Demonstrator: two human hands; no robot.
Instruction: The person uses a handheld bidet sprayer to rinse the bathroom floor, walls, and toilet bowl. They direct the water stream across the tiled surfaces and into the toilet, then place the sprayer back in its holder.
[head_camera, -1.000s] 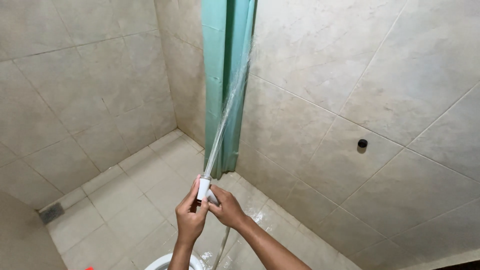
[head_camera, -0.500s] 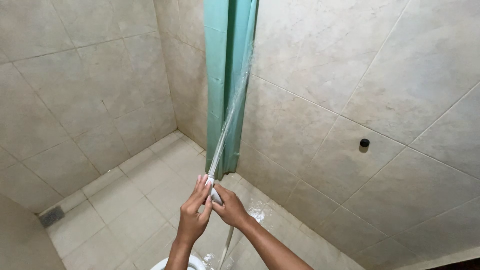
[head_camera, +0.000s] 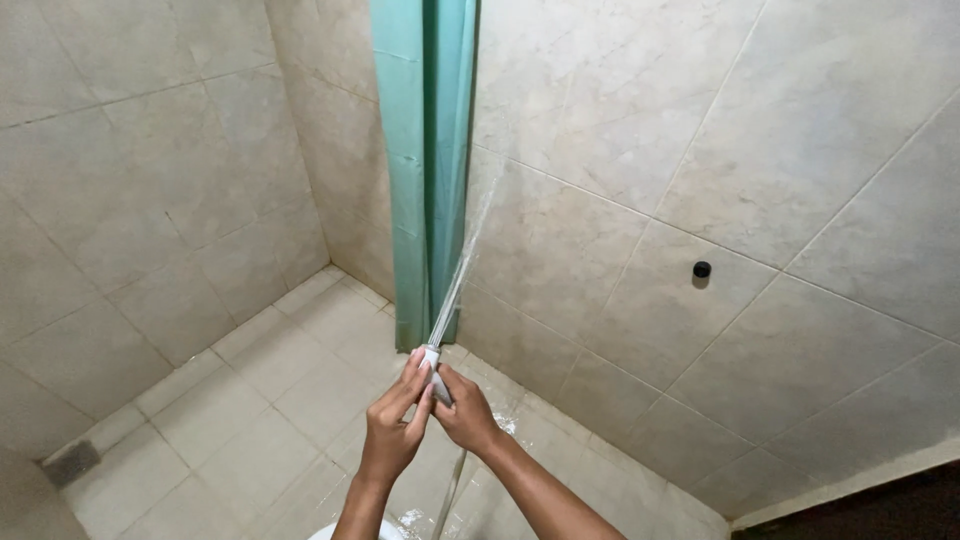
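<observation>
**A:** What are the hands doing?

**B:** Both hands are closed around a small white sprayer (head_camera: 432, 368). The left hand (head_camera: 393, 432) wraps it from one side and the right hand (head_camera: 466, 412) grips it from the other. A thin hose (head_camera: 450, 490) hangs down below them.

**A:** Where is the sprayer?

**B:** Just in front of the green curtain (head_camera: 425, 170), near its bottom end. Water (head_camera: 465, 260) shoots up from it along the curtain's right edge, next to the tiled wall (head_camera: 640, 150).

**A:** Has anything changed?

**B:** A little. A moment ago the sprayer's white tip stuck out above the fingers. Now the left fingers cover more of it, and only the top peeks out. The water keeps going up the same way.

**A:** So what does that mean?

**B:** I think the rinsing goes on, and the hands just got a tighter hold. The floor (head_camera: 250, 400) by the curtain looks wet, and a black dot (head_camera: 702, 269) sits on the wall, well to the curtain's right.
</observation>
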